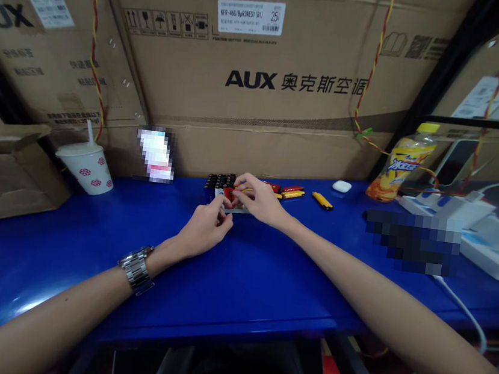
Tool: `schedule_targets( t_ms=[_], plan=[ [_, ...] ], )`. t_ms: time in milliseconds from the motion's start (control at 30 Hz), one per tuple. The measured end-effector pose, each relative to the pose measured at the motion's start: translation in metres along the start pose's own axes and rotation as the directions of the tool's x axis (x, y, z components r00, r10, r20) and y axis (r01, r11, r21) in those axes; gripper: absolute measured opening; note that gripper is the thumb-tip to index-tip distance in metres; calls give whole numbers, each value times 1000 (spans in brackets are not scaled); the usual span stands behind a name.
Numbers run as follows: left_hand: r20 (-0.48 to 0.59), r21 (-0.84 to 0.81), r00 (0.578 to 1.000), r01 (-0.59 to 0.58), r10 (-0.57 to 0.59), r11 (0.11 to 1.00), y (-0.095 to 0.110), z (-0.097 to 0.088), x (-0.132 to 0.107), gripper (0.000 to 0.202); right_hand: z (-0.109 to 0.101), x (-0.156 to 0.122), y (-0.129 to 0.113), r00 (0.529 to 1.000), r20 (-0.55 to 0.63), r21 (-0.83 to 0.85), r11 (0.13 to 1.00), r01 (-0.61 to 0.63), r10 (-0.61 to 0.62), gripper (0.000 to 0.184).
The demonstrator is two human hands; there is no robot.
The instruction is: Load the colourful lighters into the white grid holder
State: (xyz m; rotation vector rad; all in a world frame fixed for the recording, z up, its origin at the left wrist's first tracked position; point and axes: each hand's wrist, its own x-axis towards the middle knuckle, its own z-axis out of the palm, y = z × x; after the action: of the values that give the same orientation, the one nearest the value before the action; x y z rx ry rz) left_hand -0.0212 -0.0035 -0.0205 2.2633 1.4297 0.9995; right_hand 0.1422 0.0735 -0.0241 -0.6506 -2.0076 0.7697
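My left hand [206,227] and my right hand [259,199] meet over the blue table, close to a block of black-topped cylinders [220,181] standing in tight rows. Between my fingertips is a small red object [229,194], partly hidden by them. My left fingers pinch it from the front. My right fingers curve over it, and I cannot tell whether they grip it. A flat grey base [237,210] lies beneath my hands. Several red and yellow sticks [289,192] lie just right of my right hand.
A yellow utility knife [322,201] and white earbud case [342,186] lie to the right. Further right are an orange drink bottle [402,163] and white electrical units [447,208]. A paper cup with straw [86,164] stands left, beside a cardboard flap [5,172]. Large cardboard cartons [243,89] stand behind.
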Motion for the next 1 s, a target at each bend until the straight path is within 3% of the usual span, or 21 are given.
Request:
schedule_targets(
  t_ms=[333,433,533,700,1000],
  plan=[
    [-5,13,1000,-11,11,1000,-1,0,0,10,0,-5,-5,987,106,-293,944,151,-125,22],
    [-13,31,1000,-24,25,999,-2,0,1,8,0,-5,-8,957,235,-423,868,261,-173,18],
    [-16,57,998,-59,60,997,-1,0,1,6,2,-5,-11,936,333,-576,761,300,-116,13],
    [4,97,986,-165,165,982,1,0,-1,5,5,-4,-14,942,336,-729,626,278,-28,14],
    [126,129,947,-312,297,941,-2,1,-4,10,0,-1,4,972,211,-634,744,213,-99,25]
  ],
)
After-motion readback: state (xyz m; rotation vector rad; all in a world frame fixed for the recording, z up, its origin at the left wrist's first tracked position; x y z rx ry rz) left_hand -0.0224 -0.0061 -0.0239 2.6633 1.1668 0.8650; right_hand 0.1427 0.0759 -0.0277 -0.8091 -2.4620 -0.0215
